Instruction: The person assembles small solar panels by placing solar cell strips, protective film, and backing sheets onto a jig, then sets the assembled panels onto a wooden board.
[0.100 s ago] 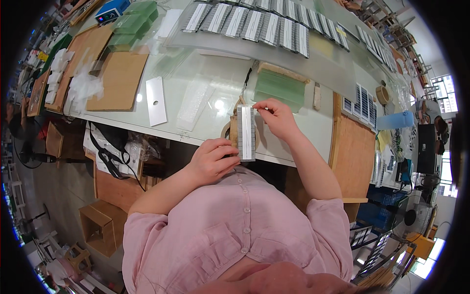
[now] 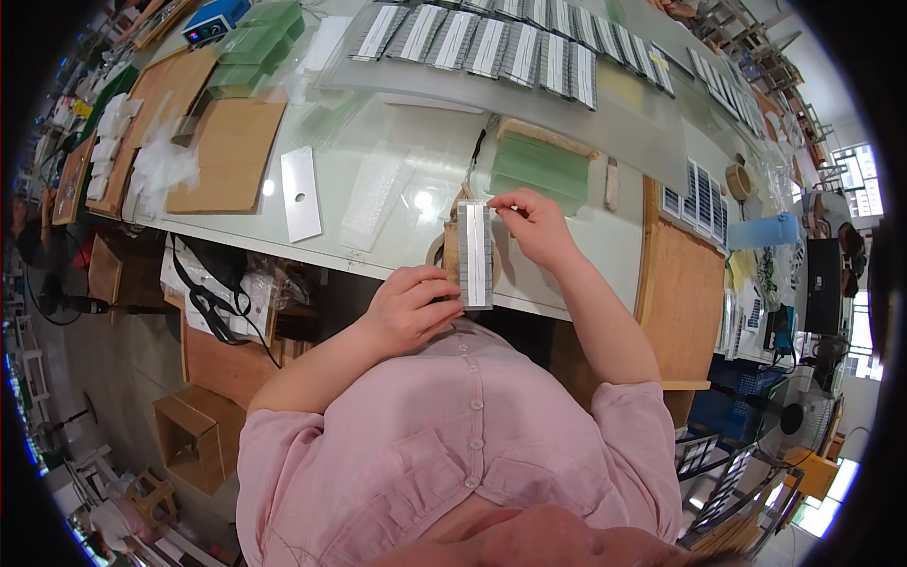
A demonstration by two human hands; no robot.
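Observation:
A narrow strip panel [image 2: 475, 255], grey with segmented sides and a white band down its middle, lies lengthwise in front of me at the table's near edge. My left hand [image 2: 414, 304] has its curled fingers on the panel's lower left edge and seems to grip it there. At the upper right corner, my right hand [image 2: 535, 227] is closed in a pinch; anything between thumb and forefinger is too small to make out. Beneath the panel, a brown wooden block [image 2: 451, 248] shows along its left side, with part of a round tape roll [image 2: 434, 251].
Rows of similar strip panels [image 2: 487, 49] lie on a translucent sheet at the back. Stacked green glass plates [image 2: 539, 175] stand just beyond my right hand. A white plate with a hole [image 2: 301, 194] and cardboard [image 2: 230, 156] lie left; a wooden board [image 2: 682, 283] is right.

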